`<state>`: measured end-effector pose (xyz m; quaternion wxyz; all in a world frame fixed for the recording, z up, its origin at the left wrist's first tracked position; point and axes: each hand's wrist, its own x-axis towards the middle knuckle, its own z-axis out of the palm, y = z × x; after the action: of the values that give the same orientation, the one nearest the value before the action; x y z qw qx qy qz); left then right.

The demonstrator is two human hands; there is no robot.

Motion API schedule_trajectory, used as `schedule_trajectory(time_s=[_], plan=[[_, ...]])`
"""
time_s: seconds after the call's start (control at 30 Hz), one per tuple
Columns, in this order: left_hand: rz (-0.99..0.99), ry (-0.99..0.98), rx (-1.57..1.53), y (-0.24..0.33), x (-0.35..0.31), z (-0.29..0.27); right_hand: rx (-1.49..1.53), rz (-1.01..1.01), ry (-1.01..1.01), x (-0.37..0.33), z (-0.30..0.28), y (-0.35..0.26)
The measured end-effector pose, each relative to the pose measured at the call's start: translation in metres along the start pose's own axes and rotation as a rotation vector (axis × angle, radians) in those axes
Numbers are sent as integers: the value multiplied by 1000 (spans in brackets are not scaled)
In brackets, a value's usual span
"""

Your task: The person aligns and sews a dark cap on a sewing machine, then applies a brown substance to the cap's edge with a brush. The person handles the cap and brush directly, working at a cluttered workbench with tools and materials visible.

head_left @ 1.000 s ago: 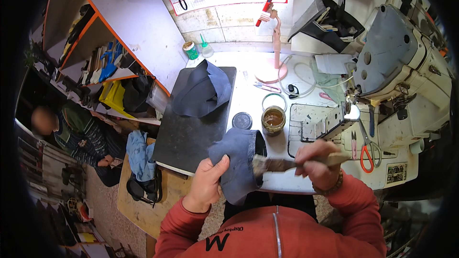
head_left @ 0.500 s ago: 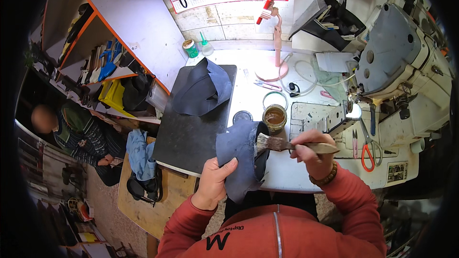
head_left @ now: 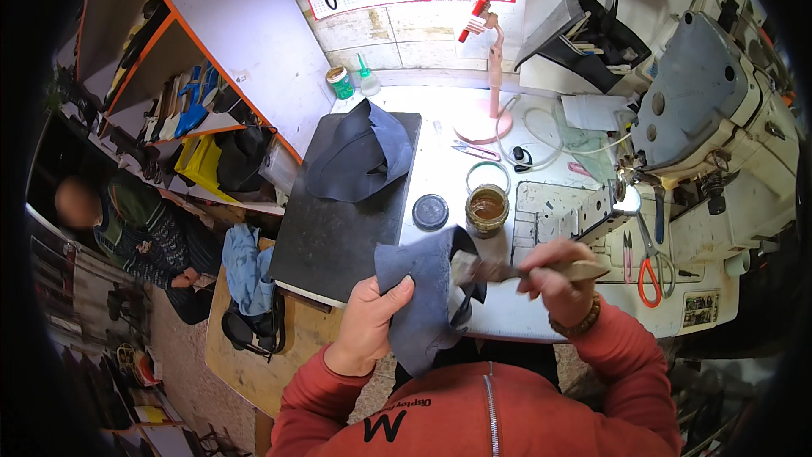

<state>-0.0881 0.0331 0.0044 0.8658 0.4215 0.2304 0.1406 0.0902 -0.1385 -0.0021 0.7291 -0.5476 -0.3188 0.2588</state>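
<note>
My left hand [head_left: 369, 322] grips a dark blue-grey leather piece [head_left: 423, 300] by its left edge, thumb on top; the piece curls over at its right side. In my right hand [head_left: 558, 281] is a flat brush [head_left: 499, 270] with a wooden handle, held between thumb and fingers. Its pale, worn bristles, smeared by motion, meet the right edge of the leather. Just beyond the leather stands an open glass jar [head_left: 487, 211] of brown liquid, probably glue. A round dark lid [head_left: 430, 212] lies to the jar's left.
More dark leather pieces [head_left: 359, 156] rest on a black board [head_left: 338, 241] at left. A sewing machine [head_left: 694, 110] occupies the right, with orange-handled scissors [head_left: 650, 279] before it. Behind are a pink lamp stand [head_left: 486, 123] and a green-white can [head_left: 340, 83]. Another person [head_left: 152, 237] sits far left.
The leather has moved slightly down and toward me with my left hand, uncovering the dark lid. The brush has dropped a little along the leather's edge.
</note>
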Motion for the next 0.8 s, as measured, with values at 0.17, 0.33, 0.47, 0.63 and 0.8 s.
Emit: schedule_trajectory(time_s=[0.17,0.33,0.47,0.63,0.8], plan=[[-54,14,1,-3,2,-3,-70,-228,-321,-3,-2,3],[-65,-208,-201,-9,3,-12,107,13,-91,-10,-1,15],[-66,-190,80,-19,-3,-11,70,34,-115,-5,-3,23],[-112,-53,-14,-21,0,-9,-28,49,121,8,-5,18],[-91,3,71,-13,1,-4,-43,-22,-197,-2,2,11]])
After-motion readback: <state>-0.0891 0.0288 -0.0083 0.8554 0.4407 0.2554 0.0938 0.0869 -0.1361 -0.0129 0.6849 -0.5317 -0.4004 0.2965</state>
